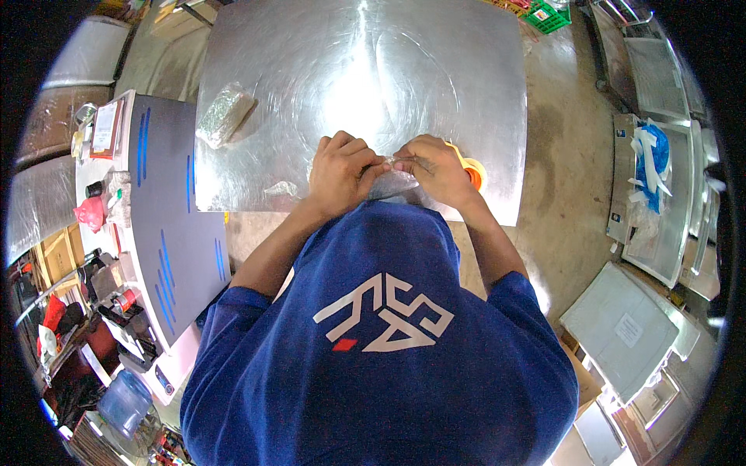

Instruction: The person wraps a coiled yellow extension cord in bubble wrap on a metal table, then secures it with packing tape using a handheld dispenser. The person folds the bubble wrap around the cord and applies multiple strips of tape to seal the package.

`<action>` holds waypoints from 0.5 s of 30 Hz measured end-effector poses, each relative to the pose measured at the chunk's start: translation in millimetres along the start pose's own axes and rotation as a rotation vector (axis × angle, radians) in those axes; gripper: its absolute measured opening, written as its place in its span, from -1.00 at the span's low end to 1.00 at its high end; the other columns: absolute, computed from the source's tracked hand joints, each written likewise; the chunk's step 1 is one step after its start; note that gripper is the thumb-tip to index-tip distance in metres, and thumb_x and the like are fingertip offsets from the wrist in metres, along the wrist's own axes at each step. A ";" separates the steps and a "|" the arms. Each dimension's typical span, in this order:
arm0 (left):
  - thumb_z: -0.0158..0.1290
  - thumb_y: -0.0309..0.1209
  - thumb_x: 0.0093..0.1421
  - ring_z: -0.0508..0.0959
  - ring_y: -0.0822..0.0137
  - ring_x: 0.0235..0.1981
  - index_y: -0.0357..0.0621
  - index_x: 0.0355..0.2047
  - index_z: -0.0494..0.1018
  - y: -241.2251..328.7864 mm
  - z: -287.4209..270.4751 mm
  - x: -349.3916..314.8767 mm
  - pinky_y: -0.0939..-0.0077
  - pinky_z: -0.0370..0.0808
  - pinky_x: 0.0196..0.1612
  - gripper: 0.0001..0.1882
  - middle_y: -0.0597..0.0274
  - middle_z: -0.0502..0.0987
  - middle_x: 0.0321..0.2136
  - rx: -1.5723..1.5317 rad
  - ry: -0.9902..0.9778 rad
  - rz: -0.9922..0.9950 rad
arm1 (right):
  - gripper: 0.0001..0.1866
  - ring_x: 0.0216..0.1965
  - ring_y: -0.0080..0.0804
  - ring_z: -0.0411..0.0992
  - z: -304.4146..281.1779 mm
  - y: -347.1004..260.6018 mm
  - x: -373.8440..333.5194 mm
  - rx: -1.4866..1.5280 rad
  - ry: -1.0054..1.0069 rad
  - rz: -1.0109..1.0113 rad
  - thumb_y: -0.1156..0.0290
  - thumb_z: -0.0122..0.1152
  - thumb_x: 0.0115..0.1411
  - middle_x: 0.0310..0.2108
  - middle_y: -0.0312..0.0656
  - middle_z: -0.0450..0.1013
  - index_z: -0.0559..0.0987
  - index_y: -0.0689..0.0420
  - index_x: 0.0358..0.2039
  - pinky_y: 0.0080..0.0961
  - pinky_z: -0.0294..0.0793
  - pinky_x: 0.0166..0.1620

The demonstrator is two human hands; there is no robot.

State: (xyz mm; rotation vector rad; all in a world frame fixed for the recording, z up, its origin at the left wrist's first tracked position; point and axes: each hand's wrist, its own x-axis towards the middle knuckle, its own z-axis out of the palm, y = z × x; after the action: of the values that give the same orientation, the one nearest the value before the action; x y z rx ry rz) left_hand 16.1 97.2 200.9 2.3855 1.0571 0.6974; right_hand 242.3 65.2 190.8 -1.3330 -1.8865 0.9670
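At the near edge of a shiny metal table [303,85], my left hand [342,172] and my right hand [434,167] are close together with fingers pinched. Between them they grip the top of a clear plastic bag [394,185]; its lower part goes out of sight behind my body, and its contents cannot be made out. A round orange-and-yellow thing [473,172], like a roll of tape, lies just right of my right hand, partly covered by it. Left of my left hand is a crumpled piece of clear plastic [281,188].
A filled clear plastic bag [224,115] with greenish contents sits on the table's left side. A grey panel with blue stripes [175,210] adjoins the table's left edge. Beyond the far right corner is a green crate [547,15]. Grey boards [622,330] lie at the lower right.
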 end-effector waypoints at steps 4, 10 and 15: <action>0.34 -0.08 0.09 0.56 0.12 -0.15 -0.08 -0.27 0.63 0.4 -18.0 5.4 0.14 0.41 -0.07 -0.64 0.21 0.60 -0.37 -0.026 -0.187 -0.093 | -0.90 -0.31 -0.28 0.54 7.4 2.7 -1.3 0.023 0.070 -0.034 0.58 0.41 0.13 -0.36 -0.13 0.57 0.63 0.23 -0.34 -0.38 0.52 -0.19; 0.32 0.03 0.09 0.62 0.07 -0.03 -0.08 -0.06 0.62 1.0 -31.2 0.8 0.08 0.44 0.03 -0.46 0.16 0.67 -0.15 0.173 -0.171 -0.059 | -0.90 -0.27 -0.32 0.53 8.1 10.2 -3.8 0.093 0.051 -0.048 0.63 0.38 0.13 -0.36 -0.18 0.57 0.63 0.22 -0.33 -0.40 0.52 -0.16; 0.27 -0.05 0.17 0.66 0.15 -0.11 -0.05 0.00 0.62 -2.9 -28.5 0.6 0.19 0.44 0.00 -0.53 0.20 0.69 -0.11 0.054 -0.268 -0.035 | -0.91 -0.26 -0.29 0.53 3.1 3.2 1.6 0.071 0.129 -0.150 0.60 0.36 0.16 -0.35 -0.17 0.57 0.65 0.19 -0.31 -0.39 0.51 -0.15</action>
State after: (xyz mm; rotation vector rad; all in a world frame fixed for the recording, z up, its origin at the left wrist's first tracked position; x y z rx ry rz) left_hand -2.3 104.7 221.6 2.4156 1.0099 0.3279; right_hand 240.8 66.7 186.7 -1.1667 -1.8087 0.8439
